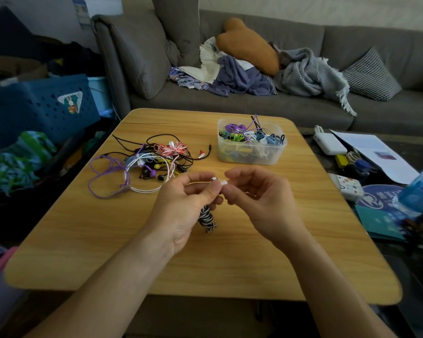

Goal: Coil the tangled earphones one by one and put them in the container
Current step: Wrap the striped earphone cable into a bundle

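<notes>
Item, frame centre: left hand (193, 203) grips striped coil (206, 219), right hand (252, 196) pinches white earbud (223, 183); tuck end snugly before boxing.

Striped earphone coil (206, 219) top hidden in left hand (181, 211), blurred blue bottle (420, 193) cut off right

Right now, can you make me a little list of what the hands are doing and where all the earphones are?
left hand: left hand grips the black-and-white striped earphone, coiled bundle hanging below the fingers
right hand: right hand pinches a white earbud tip
tangled pile: tangled pile on the table, left of the container; purple, pink, white, black cords
container: clear plastic container on the far right of the table, already holding coiled earphones
lid: none seen
</notes>
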Tool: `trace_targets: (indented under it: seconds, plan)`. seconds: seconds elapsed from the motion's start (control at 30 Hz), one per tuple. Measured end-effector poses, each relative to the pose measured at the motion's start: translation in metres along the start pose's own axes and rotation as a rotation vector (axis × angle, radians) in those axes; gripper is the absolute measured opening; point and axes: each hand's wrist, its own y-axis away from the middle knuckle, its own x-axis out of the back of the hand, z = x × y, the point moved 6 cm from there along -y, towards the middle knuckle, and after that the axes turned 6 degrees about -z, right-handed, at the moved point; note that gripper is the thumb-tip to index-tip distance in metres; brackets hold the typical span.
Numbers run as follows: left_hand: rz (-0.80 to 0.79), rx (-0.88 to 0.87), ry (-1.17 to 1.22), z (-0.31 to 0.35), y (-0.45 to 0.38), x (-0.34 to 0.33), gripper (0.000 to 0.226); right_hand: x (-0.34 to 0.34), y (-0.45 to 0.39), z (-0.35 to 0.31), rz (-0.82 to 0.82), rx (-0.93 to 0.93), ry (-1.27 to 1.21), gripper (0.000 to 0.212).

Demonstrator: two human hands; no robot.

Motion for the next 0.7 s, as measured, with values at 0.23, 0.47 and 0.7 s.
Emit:
trace_targets:
  seconds: [0.23, 0.47, 0.7]
  plan:
    - [-0.028, -0.008, 0.024, 0.0023, -0.0007, -0.0006, 0.02, 0.0006, 0.0013, -0.0028, -0.037, -0.007, -0.063, 0.018]
    - [-0.097, -0.006, 0.042, 0.002, -0.0012, -0.0051, 0.016, -0.0003, 0.0011, -0.0019, -0.028, -0.023, -0.12, 0.02]
    - [-0.101, 0.009, -0.033, 0.001, -0.0006, -0.0047, 0.016, 0.0004, 0.0025, -0.0079, -0.042, 0.018, -0.029, 0.023]
